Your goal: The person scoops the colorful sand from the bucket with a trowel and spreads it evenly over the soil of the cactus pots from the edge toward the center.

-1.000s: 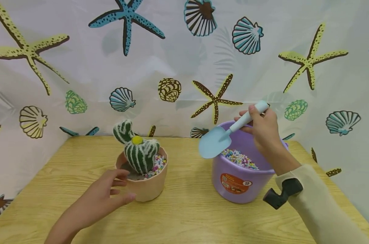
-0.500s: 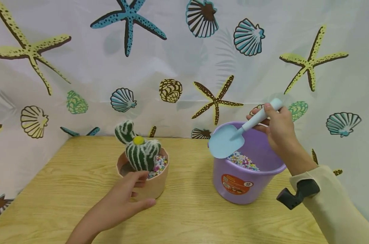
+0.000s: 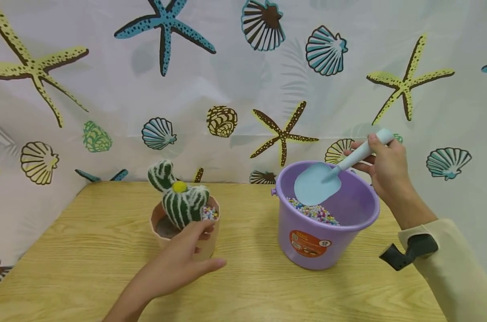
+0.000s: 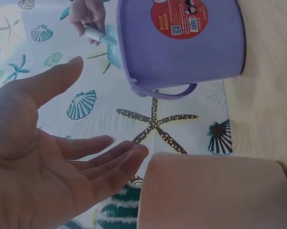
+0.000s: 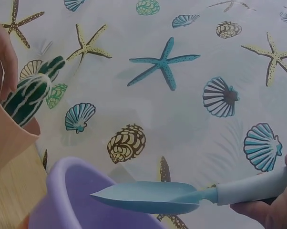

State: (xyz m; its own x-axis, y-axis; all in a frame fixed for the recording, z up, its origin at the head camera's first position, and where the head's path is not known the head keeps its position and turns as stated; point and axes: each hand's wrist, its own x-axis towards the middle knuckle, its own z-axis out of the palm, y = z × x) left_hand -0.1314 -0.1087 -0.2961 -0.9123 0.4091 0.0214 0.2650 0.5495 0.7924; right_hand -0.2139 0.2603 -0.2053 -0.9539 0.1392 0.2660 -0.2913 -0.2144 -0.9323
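Observation:
My right hand (image 3: 388, 167) grips the handle of a light blue trowel (image 3: 318, 183), its blade over the purple bucket (image 3: 316, 241). In the right wrist view the trowel (image 5: 148, 196) looks bare of beads. Colourful beads (image 3: 313, 212) lie inside the bucket. To the left, a peach flower pot (image 3: 209, 246) holds a knitted-looking cactus (image 3: 183, 203) with a yellow top, and some beads show at its right side. My left hand (image 3: 179, 261) is in front of the pot with fingers relaxed and holding nothing; whether it touches the rim I cannot tell.
Both containers stand apart on a wooden table (image 3: 247, 290). A white curtain (image 3: 227, 80) printed with starfish and shells hangs behind and at the sides. The bucket's handle (image 4: 167, 93) hangs down its side in the left wrist view.
My right hand has moved right, carrying the trowel from the bucket's left rim to over its opening. My left hand has slid right along the front of the pot.

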